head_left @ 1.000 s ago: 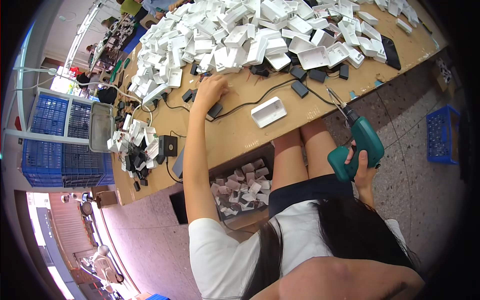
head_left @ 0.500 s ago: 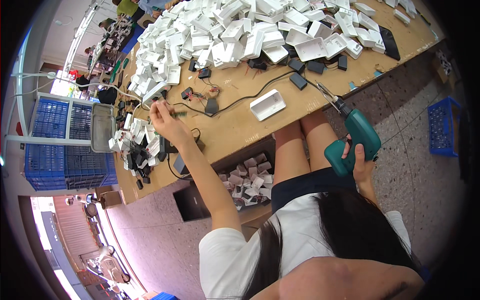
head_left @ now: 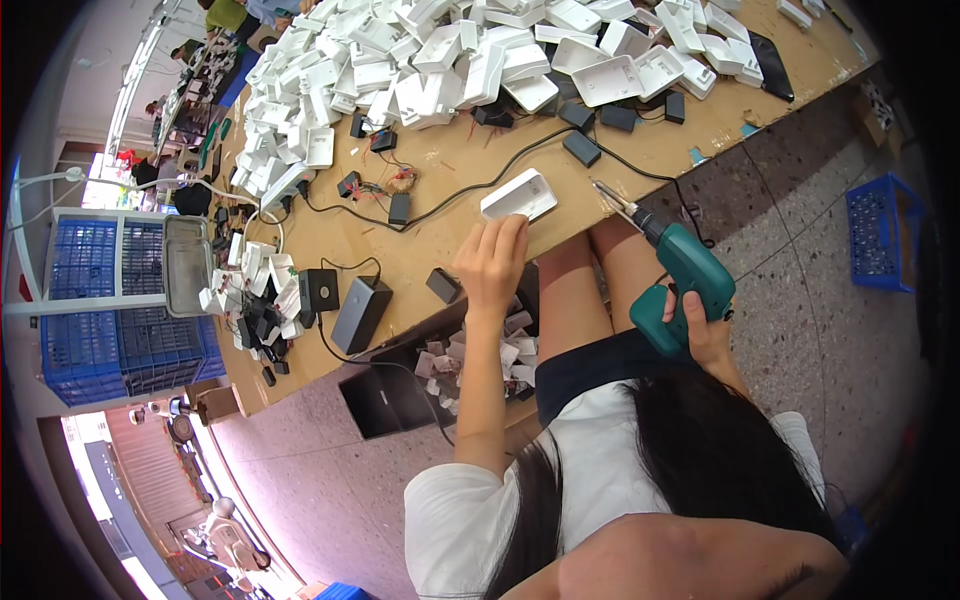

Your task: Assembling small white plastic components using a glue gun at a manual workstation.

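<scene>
Head view: from where I stand, the left hand is at the near rim of the white tray on the worktop, fingers bunched; whether they grip, I cannot tell. The right hand has its fingers closed around the green soldering gun, tip near the worktop's edge.

Casing heap: on workbench, far side
Soldering gun: right of lone casing
Crates: left of workbench

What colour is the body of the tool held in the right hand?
The tool's body is dark green; the head view shows it best.
</scene>
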Action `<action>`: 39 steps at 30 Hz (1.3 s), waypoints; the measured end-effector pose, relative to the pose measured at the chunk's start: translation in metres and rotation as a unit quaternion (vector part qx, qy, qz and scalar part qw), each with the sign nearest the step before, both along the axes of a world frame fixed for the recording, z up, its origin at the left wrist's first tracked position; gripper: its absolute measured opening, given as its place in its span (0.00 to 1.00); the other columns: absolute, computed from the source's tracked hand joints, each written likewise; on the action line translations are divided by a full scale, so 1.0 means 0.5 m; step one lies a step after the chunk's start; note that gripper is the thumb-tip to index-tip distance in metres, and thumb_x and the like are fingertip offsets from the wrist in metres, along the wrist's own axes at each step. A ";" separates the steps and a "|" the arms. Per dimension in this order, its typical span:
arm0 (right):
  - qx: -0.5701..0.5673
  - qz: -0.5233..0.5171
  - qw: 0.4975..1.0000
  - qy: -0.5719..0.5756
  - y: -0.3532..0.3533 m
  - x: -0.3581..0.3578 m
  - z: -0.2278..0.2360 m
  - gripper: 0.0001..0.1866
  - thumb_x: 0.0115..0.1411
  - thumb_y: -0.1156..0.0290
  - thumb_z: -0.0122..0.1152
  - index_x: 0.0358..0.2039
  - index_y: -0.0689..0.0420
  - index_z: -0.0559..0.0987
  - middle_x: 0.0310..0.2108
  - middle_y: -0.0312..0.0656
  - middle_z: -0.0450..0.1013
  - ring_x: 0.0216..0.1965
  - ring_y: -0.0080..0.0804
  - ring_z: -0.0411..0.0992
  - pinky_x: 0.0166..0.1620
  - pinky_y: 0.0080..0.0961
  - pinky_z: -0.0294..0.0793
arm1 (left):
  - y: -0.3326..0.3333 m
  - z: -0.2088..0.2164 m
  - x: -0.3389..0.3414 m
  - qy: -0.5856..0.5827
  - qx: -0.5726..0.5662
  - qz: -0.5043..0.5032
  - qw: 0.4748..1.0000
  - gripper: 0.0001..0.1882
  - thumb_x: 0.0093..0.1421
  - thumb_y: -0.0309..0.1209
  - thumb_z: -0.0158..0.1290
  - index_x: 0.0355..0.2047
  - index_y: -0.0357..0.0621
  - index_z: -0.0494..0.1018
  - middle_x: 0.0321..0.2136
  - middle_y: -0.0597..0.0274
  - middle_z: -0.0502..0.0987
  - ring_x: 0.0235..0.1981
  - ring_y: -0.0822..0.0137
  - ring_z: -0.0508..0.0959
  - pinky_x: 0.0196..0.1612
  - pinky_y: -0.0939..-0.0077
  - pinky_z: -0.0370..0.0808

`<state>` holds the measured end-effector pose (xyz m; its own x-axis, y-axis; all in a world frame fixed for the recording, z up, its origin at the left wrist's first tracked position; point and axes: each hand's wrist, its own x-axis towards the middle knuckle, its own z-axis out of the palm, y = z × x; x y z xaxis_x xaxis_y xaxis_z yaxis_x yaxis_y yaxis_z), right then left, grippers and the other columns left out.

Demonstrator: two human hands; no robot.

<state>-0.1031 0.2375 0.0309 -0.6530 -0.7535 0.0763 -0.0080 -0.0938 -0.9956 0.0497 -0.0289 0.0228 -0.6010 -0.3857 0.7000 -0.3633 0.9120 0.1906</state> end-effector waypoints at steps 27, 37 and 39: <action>0.062 0.002 0.995 0.074 -0.131 0.010 -0.001 0.11 0.59 0.73 0.70 0.39 0.65 0.79 0.35 0.45 0.74 0.35 0.38 0.74 0.40 0.30 0.74 | 0.048 -0.029 -0.102 0.069 0.110 0.214 0.968 0.07 0.58 0.32 0.67 0.30 0.47 0.79 0.51 0.65 0.78 0.57 0.59 0.74 0.63 0.52 0.61; 0.049 0.040 0.989 0.130 -0.145 -0.001 -0.007 0.09 0.68 0.73 0.63 0.42 0.64 0.75 0.26 0.35 0.73 0.24 0.18 0.72 0.28 0.17 0.73 | 0.049 -0.022 -0.105 0.055 0.114 0.230 0.965 0.07 0.57 0.32 0.67 0.30 0.47 0.79 0.50 0.66 0.78 0.55 0.59 0.74 0.62 0.53 0.61; 0.050 0.043 0.990 0.121 -0.145 -0.001 -0.005 0.09 0.68 0.73 0.63 0.42 0.64 0.75 0.26 0.35 0.73 0.24 0.18 0.72 0.28 0.17 0.73 | 0.048 -0.023 -0.106 0.054 0.116 0.230 0.965 0.07 0.57 0.31 0.67 0.30 0.47 0.79 0.50 0.66 0.78 0.55 0.59 0.74 0.62 0.53 0.61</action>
